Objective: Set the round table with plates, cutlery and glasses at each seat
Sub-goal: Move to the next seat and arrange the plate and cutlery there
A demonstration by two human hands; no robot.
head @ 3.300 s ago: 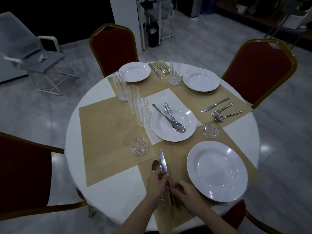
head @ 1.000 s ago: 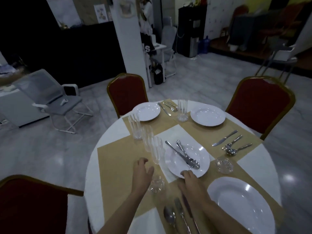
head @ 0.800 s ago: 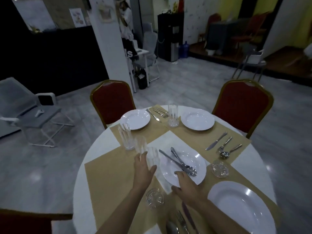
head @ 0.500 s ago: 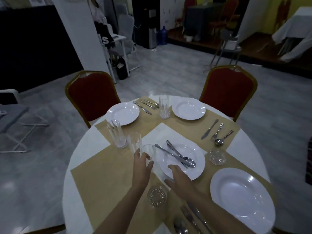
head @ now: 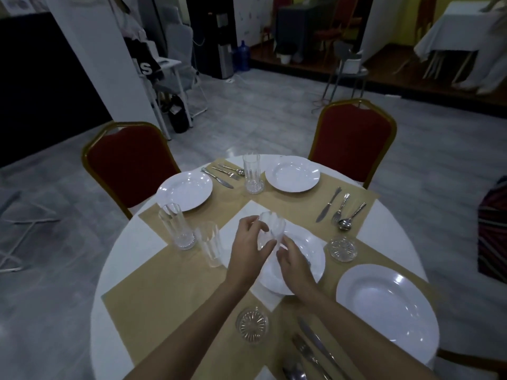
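- You held the lifted glass [head: 272, 231] off the table, tilted above the centre plate [head: 311, 249]. Your left hand [head: 247, 253] wrapped fingers and thumb round its wall, and your right hand [head: 295, 266] appeared to pinch its lower end with curled fingertips
- The glass was clear, tall and ribbed, with hard, smooth walls. A slip in either hand would have dropped it onto the glossy white plate, hard on hard, and I judged a chip or break likely
- The nearer standing glass [head: 210, 244] and the farther standing glass [head: 177, 229] were both tall, narrow and easily tipped. They stood to the left of your left hand, the nearer one just beside it, so a sideways sweep of that arm could have knocked one into the other
- The near coaster [head: 252, 325], a small round cut-glass dish with radial ribs, lay between your forearms, and a second coaster [head: 342, 248] lay just right of the centre plate. A base set on a raised rim would have rocked
- The near cutlery [head: 310, 348], polished metal, lay just beside your right forearm near the table edge, where a dragged arm could have pushed it off
- The round table [head: 115, 283] carried a white cloth and flat, matte tan mats [head: 170, 292]. I judged neither to be fixed, so a snag could have shifted a setting
- I could not tell what lay on the centre plate under your hands
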